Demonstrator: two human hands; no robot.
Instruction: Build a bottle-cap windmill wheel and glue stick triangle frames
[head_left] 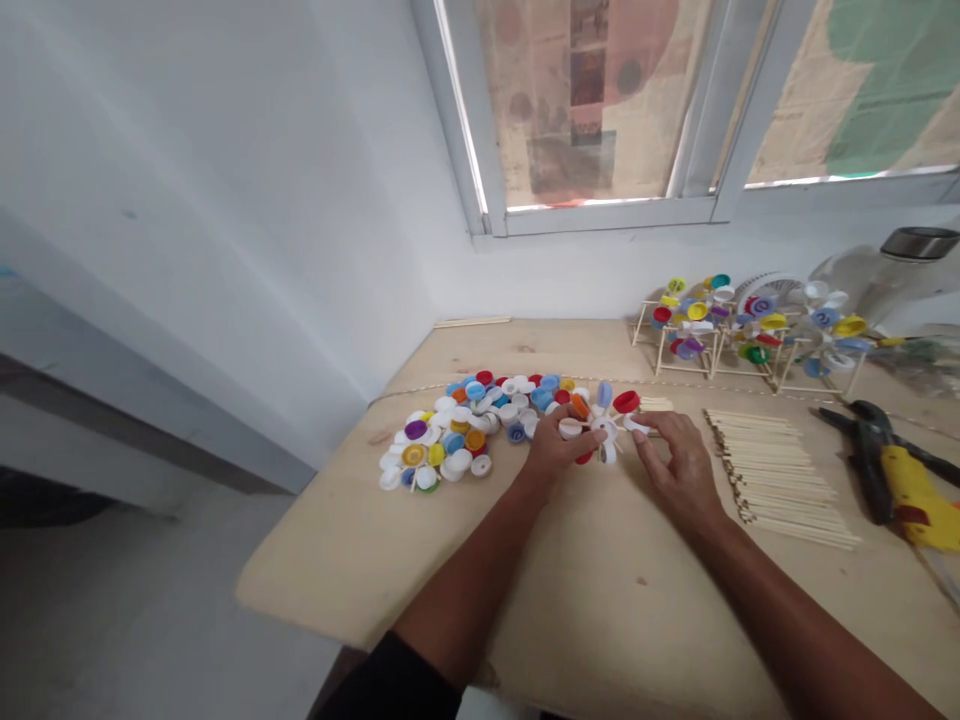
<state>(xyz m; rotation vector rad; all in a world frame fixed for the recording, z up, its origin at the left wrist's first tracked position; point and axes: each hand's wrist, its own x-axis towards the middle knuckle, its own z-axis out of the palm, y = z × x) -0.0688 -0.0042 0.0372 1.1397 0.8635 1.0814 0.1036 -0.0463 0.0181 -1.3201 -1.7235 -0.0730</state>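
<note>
Between my hands is a wheel of plastic bottle caps on sticks (603,430), with white, red, orange and lilac caps round a white hub. My left hand (556,447) is closed on its left side, thumb near the hub. My right hand (677,462) pinches a white cap (636,424) at the wheel's right edge between thumb and fingers. Just left of the wheel lies a heap of loose bottle caps (457,442) in white, blue, yellow, red and purple. Some sticks show behind my right fingers.
Rows of thin wooden sticks (787,480) lie right of my right hand, beside a yellow and black glue gun (915,495). Finished cap wheels on stick frames (697,325) stand by the wall, near a clear jar (892,270). A cord (420,388) crosses the wooden table (360,560).
</note>
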